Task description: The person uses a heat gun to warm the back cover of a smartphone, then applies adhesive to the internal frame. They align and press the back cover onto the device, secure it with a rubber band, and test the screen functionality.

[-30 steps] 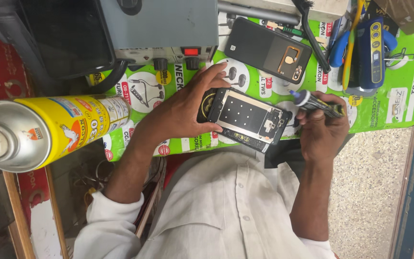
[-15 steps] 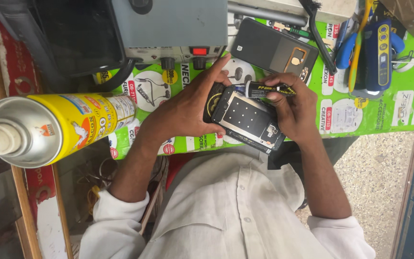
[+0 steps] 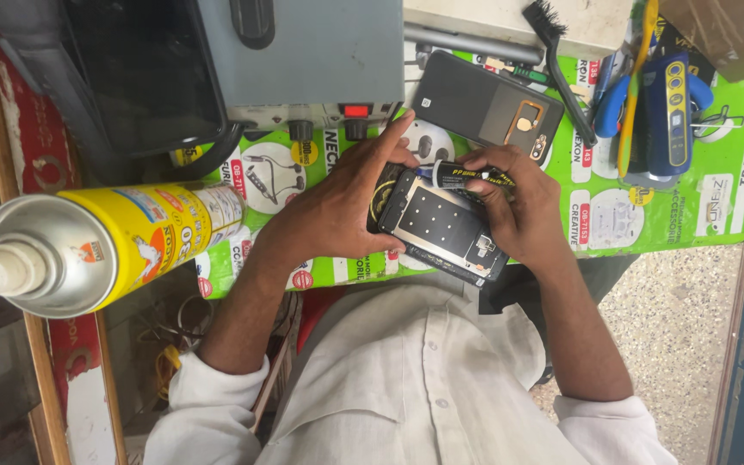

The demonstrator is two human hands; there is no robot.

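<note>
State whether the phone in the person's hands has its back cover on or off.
Off: the phone shows its bare inner metal plate, and a separate back cover lies on the green mat.

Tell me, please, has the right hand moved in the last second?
Yes. The right hand, with its tube, moved left onto the phone, now directly below the black case.

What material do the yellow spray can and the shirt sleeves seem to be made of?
The yellow spray can: probably metal, since its domed silver top shines and reflects; the body has a glossy printed coat. The white shirt sleeves: woven cloth, maybe cotton or linen, matte, with soft creases and stitched cuffs.
</note>
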